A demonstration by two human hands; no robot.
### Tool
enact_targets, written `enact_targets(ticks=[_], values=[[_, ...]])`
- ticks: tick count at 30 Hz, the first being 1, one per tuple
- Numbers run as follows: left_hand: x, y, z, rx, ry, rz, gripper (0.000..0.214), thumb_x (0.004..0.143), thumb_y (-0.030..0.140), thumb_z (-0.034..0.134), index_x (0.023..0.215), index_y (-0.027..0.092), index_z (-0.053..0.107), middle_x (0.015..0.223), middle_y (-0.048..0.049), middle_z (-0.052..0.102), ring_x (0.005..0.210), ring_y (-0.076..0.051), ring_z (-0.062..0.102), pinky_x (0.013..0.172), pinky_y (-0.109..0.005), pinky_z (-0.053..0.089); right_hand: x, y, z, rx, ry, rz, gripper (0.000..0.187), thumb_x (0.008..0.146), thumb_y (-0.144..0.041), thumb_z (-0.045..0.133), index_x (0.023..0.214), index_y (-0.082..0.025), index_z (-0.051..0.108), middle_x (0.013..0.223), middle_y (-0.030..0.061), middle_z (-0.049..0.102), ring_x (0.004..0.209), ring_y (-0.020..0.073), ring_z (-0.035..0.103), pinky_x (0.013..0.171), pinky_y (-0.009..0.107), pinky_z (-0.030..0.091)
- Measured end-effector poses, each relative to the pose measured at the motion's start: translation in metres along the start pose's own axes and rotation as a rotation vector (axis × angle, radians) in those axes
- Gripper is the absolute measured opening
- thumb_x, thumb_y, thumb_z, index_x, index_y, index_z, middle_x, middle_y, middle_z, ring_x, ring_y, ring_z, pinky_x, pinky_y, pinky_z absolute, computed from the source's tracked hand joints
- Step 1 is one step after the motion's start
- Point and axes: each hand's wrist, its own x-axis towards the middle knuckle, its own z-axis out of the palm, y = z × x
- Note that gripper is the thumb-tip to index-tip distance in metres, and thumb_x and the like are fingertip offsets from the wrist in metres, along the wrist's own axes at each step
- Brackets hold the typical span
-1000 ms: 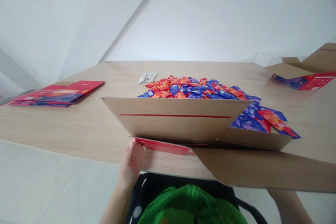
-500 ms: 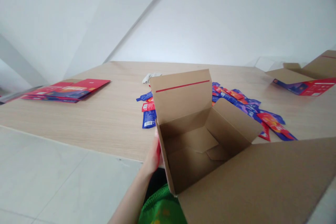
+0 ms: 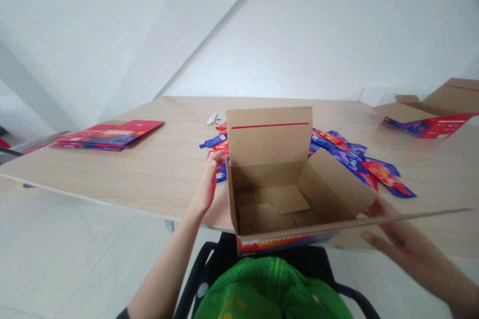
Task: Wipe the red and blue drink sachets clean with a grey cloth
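An open cardboard box [image 3: 269, 174], brown inside with a red strip on its raised back flap, stands at the table's near edge, its front reaching over it. My left hand [image 3: 209, 182] is beside the box's left wall, fingers stretched out and holding nothing. At the right, my right hand [image 3: 392, 232] is by the side flap and the long front flap, thumb apart from the fingers. Part of its fingers is hidden behind the flaps. Blue and red sachets [image 3: 348, 157] lie behind the box on the right, and more sachets [image 3: 213, 140] lie on its left.
Flat red and blue cartons [image 3: 108, 134] are stacked on the table [image 3: 179, 159] at the left. Another open box [image 3: 430, 114] stands at the far right. A whitish crumpled item [image 3: 216, 118] lies behind the left sachets. Below me is a green mesh garment [image 3: 273, 284].
The box has turned and settled flatter, its front flap swinging toward level. My left hand has come off its side and moved up. My right hand has come into view.
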Motion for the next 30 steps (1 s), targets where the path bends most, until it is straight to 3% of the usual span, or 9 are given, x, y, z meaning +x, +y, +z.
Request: enact_targets(ticks=[3,5,9,11,13,19,22,27,30], values=[[0.015,0.041,-0.001,0.006,0.1,0.238,0.021,0.084,0.028,0.056,0.103,0.021,0.062,0.105,-0.004,0.064,0.106,-0.021,0.059,0.097,-0.034,0.044,0.04,-0.038,-0.041,0.235,0.242,-0.133,0.047,0.074,-0.038,0.076,0.12,-0.031,0.066,0.114,0.0118,0.069,0.1,0.0259,0.068,0.082,0.032,0.058],[0.016,0.075,0.008,0.068,0.008,0.374,0.016,0.087,0.026,0.054,0.096,0.021,0.066,0.095,-0.0034,0.065,0.096,-0.02,0.061,0.094,-0.034,0.045,0.067,-0.073,-0.051,0.372,0.301,-0.355,0.024,0.074,-0.033,0.076,0.097,-0.024,0.073,0.086,0.0088,0.07,0.079,0.0211,0.069,0.074,0.032,0.058],[0.011,0.122,0.035,0.431,-0.528,0.232,0.02,0.091,0.03,0.055,0.1,0.022,0.071,0.091,-0.004,0.07,0.089,-0.023,0.065,0.086,-0.033,0.047,0.11,-0.139,-0.034,0.28,-0.176,-0.499,0.012,0.091,-0.025,0.06,0.096,-0.019,0.07,0.076,0.0026,0.068,0.073,0.0145,0.066,0.067,0.027,0.054],[0.009,0.123,0.04,0.621,-0.851,0.114,0.024,0.091,0.029,0.055,0.109,0.027,0.071,0.093,-0.0029,0.072,0.087,-0.023,0.066,0.081,-0.032,0.048,0.123,-0.16,-0.015,0.027,-0.45,-0.558,0.019,0.095,-0.027,0.054,0.099,-0.018,0.07,0.084,0.0011,0.07,0.08,0.0112,0.066,0.073,0.022,0.052],[0.008,0.116,0.037,0.761,-1.016,0.072,0.025,0.09,0.028,0.056,0.11,0.03,0.07,0.091,-0.002,0.073,0.084,-0.023,0.067,0.077,-0.031,0.047,0.133,-0.169,0.004,-0.102,-0.617,-0.571,0.024,0.097,-0.03,0.048,0.103,-0.021,0.07,0.092,-0.0003,0.071,0.088,0.011,0.066,0.079,0.022,0.05],[-0.005,0.095,0.009,1.009,-1.196,0.239,0.017,0.095,0.026,0.052,0.098,0.025,0.068,0.098,-0.0008,0.07,0.1,-0.021,0.057,0.096,-0.037,0.036,0.141,-0.135,0.029,-0.27,-0.892,-0.408,0.03,0.097,-0.038,0.047,0.115,-0.022,0.066,0.102,0.0035,0.071,0.093,0.0174,0.066,0.08,0.029,0.051],[-0.019,0.087,0.007,1.037,-1.157,0.224,0.024,0.099,0.028,0.043,0.088,0.022,0.063,0.095,-0.0004,0.066,0.097,-0.02,0.051,0.094,-0.038,0.032,0.136,-0.1,0.032,-0.255,-0.824,-0.383,0.03,0.097,-0.04,0.047,0.107,-0.021,0.068,0.095,0.0047,0.071,0.089,0.0191,0.066,0.08,0.032,0.05],[-0.034,0.065,0.017,1.132,-0.967,0.281,0.032,0.097,0.021,0.037,0.066,0.018,0.045,0.074,-0.0001,0.055,0.084,-0.019,0.044,0.083,-0.041,0.027,0.118,-0.064,0.043,-0.075,-0.485,-0.356,0.026,0.096,-0.039,0.047,0.097,-0.021,0.066,0.096,0.0064,0.068,0.091,0.0204,0.065,0.083,0.035,0.05],[-0.035,0.057,0.023,1.142,-0.914,0.332,0.036,0.096,0.02,0.035,0.06,0.017,0.037,0.068,-0.0006,0.052,0.08,-0.019,0.041,0.078,-0.04,0.026,0.115,-0.068,0.034,-0.112,-0.617,-0.365,0.027,0.095,-0.043,0.049,0.097,-0.024,0.069,0.1,0.0057,0.069,0.096,0.0212,0.064,0.087,0.036,0.049]])
